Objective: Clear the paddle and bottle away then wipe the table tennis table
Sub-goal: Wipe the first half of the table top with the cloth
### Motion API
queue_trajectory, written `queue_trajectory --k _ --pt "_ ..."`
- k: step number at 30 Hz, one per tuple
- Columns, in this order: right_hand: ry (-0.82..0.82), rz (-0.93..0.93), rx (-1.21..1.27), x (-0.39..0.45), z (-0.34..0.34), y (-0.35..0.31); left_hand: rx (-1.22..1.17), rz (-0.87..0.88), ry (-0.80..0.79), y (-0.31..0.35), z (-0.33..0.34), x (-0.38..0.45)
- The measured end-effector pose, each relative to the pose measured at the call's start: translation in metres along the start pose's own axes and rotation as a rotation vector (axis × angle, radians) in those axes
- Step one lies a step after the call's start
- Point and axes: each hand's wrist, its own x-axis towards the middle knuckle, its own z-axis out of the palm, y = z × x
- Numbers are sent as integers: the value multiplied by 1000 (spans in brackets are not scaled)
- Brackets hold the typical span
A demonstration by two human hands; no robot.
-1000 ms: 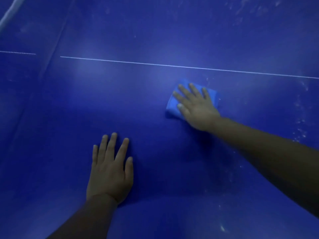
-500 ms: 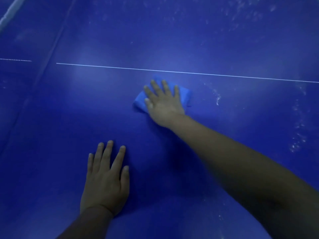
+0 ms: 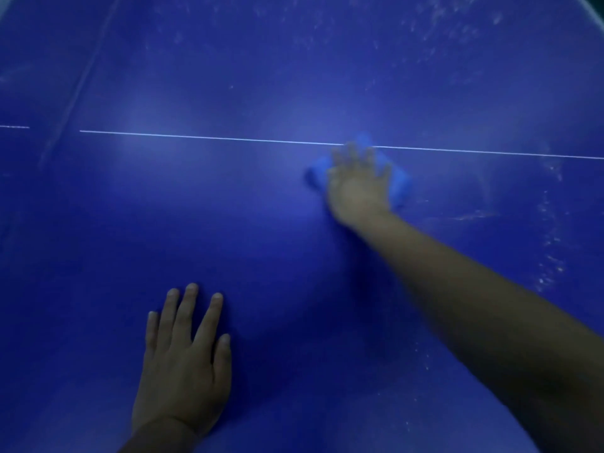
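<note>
The blue table tennis table (image 3: 228,207) fills the head view, with a thin white line (image 3: 196,137) across it. A light blue cloth (image 3: 400,186) lies flat on the table just below that line. My right hand (image 3: 358,183) presses on the cloth with straight, spread fingers; the hand is blurred by motion. My left hand (image 3: 184,364) rests flat on the table near the bottom, fingers straight. No paddle or bottle is in view.
White dusty smears (image 3: 549,256) run down the right side of the table and speckle the far right corner (image 3: 441,21). A darker seam (image 3: 81,83) runs diagonally on the left. The table's far edge shows at the top right corner.
My right hand slid the cloth left, then back right and farther away, up to the white line. My left hand stayed planted on the table.
</note>
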Motion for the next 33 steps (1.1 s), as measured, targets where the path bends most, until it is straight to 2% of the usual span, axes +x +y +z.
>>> queue_trajectory --k 2,3,4,6,8,9,10,11,12,15,16,17,18,21,22,23,24,25,27,29,30,31,32,33 --pt "-123 -325 -49 -11 7 -24 5 15 7 0 1 1" --pt "-163 -386 -84 -5 2 -11 2 17 5 0 1 1" --pt "-130 -364 -137 5 -3 15 -2 15 4 0 1 1" --pt "-25 -58 -146 19 -17 81 -1 7 -4 0 1 1" --pt "28 429 22 19 -35 136 -2 -2 -17 0 0 0" --pt "34 589 97 14 -40 144 -4 -7 -27 1 0 1" --pt "28 628 110 9 -38 136 -4 -12 -39 1 -1 1" --pt "25 539 78 4 -31 116 -1 -16 -50 0 -1 1" --pt "21 357 40 -5 -23 90 1 -20 -57 1 -1 1" --pt "-88 -345 -77 -40 5 21 -1 -39 -76 1 -2 1" --pt "-130 -464 -100 -41 5 21 -7 -43 -79 1 -2 1" --pt "-144 -466 -119 -31 -1 38 -13 -43 -80 1 -2 1" --pt "-110 -357 -165 -17 -8 64 -15 -43 -83 2 -3 2" --pt "-46 225 -69 17 -33 149 -13 -48 -84 4 -4 3" --pt "-36 362 8 18 -40 160 -13 -45 -82 4 -4 3" --pt "-20 405 43 14 -40 158 -11 -42 -83 5 -5 2" --pt "-17 364 28 3 -35 146 -11 -43 -82 5 -6 2" --pt "-9 243 -13 -14 -26 128 -10 -48 -80 5 -7 2" --pt "-8 -146 -72 -72 -7 83 -10 -55 -80 6 -7 1" --pt "-17 -621 -85 -142 12 54 -10 -55 -74 7 -6 2" --pt "-63 -742 -90 -154 14 54 -6 -51 -72 6 -6 2" --pt "-112 -786 -103 -146 7 66 -3 -46 -69 6 -6 2" --pt "-91 -714 -129 -123 1 83 -1 -43 -64 6 -6 2" --pt "-93 -531 -139 -93 -8 103 2 -40 -58 6 -5 2"
